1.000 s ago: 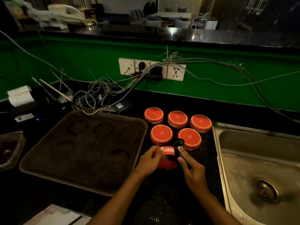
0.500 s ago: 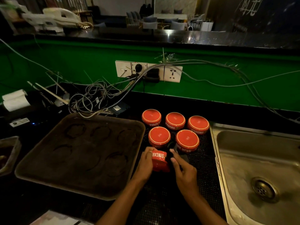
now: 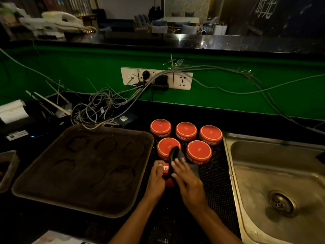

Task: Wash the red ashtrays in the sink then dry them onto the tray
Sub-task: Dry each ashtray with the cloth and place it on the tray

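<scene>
Several red ashtrays [image 3: 186, 130] sit upside down on a black mesh mat [image 3: 217, 184] between the tray and the sink. My left hand [image 3: 157, 178] grips another red ashtray [image 3: 166, 170], tilted on its side above the mat. My right hand [image 3: 188, 180] holds a dark cloth [image 3: 176, 154] with a green edge against that ashtray, covering most of it. The brown tray [image 3: 58, 196] lies to the left with only faint ring marks on it. The steel sink [image 3: 274, 166] is at the right.
A tangle of cables [image 3: 95, 111] runs from the wall sockets [image 3: 156, 80] behind the tray. A receipt printer [image 3: 12, 111] stands at the far left, and a small container [image 3: 7, 166] sits at the left edge.
My right hand has moved over the held ashtray with the cloth, which now stands up higher in front of the near-left ashtray. The left hand keeps its grip.
</scene>
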